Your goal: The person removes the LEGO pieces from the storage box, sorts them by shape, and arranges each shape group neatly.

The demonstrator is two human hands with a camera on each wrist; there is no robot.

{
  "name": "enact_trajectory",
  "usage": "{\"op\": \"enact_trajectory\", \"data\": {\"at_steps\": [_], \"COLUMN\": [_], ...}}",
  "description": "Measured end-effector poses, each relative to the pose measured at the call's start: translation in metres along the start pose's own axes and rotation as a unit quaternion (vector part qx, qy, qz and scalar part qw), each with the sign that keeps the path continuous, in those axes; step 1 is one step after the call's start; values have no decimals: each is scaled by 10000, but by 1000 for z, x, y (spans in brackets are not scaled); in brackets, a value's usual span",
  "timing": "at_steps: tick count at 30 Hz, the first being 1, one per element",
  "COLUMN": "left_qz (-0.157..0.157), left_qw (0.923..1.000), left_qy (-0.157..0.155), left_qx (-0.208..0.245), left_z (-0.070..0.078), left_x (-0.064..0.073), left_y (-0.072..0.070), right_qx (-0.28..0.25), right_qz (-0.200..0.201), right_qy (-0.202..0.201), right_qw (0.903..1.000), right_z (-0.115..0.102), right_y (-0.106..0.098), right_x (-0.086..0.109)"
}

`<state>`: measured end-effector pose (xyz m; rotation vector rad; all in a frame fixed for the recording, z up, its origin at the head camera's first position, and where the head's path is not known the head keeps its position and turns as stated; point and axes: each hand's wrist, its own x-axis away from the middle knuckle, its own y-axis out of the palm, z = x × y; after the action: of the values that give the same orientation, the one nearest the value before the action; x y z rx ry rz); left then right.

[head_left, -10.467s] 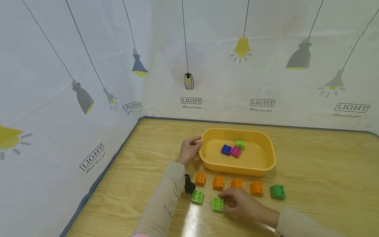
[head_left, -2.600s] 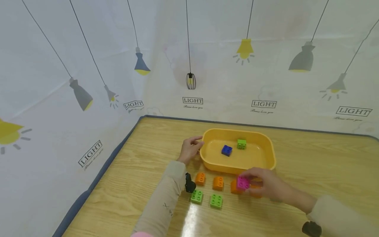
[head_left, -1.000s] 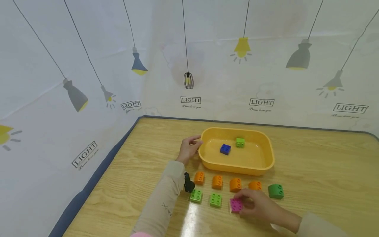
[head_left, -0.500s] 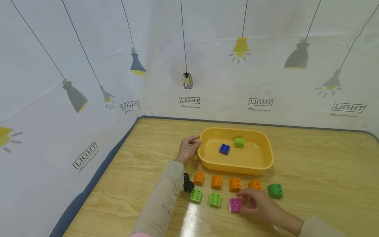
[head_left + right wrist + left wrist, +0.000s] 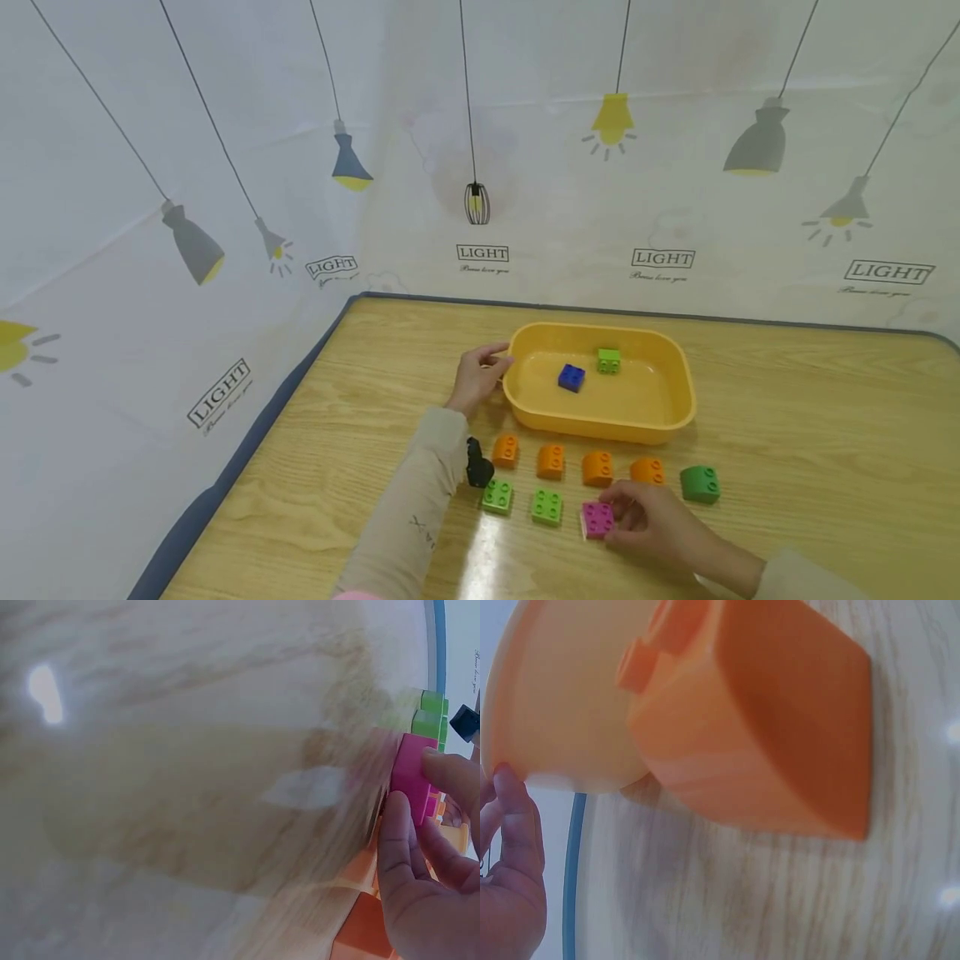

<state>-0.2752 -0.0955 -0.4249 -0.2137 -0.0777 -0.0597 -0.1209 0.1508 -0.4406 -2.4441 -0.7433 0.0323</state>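
Note:
At the left end of the yellow tray (image 5: 600, 427), my left hand (image 5: 476, 379) holds the rim with its fingertips. In the left wrist view, one fingertip meets the tray's edge (image 5: 570, 776). My right hand (image 5: 652, 521) pinches a pink toy building block (image 5: 597, 520) low at the table, studs up. The right wrist view shows the pink block (image 5: 411, 776) between its fingers. Left of it lie two light green blocks, one near (image 5: 547, 506) and one farther left (image 5: 497, 497). A blue block (image 5: 572, 377) and a light green block (image 5: 609, 361) are inside the tray.
Between tray and hand runs a row of curved orange blocks (image 5: 551, 461), ending in a dark green block (image 5: 701, 483); the right hand partly covers one orange block (image 5: 647, 471). A black device (image 5: 477, 465) sits at the left wrist. Printed wall sheets (image 5: 555, 225) border the table.
Earlier the right hand was at a light green block, then carried the pink block out of the tray. The pink block now stands beside the light green ones. The left hand has stayed at the tray.

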Motion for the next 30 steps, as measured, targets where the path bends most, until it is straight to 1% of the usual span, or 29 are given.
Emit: {"op": "enact_trajectory", "data": {"at_steps": [6, 12, 19, 26, 30], "left_qz": [-10, -107, -129, -43, -49], "left_qw": [10000, 9999, 9999, 10000, 10000], "left_qy": [-24, 33, 25, 10, 3], "left_qx": [-4, 3, 13, -26, 8], "left_z": [0, 0, -1, -2, -1], "left_x": [0, 0, 0, -1, 0], "left_y": [0, -2, -2, -1, -1], "right_qx": [-52, -28, 30, 58, 64], "right_qz": [89, 232, 236, 196, 176], "right_qy": [68, 45, 112, 42, 6], "right_qw": [9999, 9997, 9997, 9998, 9998], "right_z": [1, 1, -2, -2, -1], "right_y": [1, 1, 1, 0, -1], "right_x": [1, 2, 2, 2, 2]}}
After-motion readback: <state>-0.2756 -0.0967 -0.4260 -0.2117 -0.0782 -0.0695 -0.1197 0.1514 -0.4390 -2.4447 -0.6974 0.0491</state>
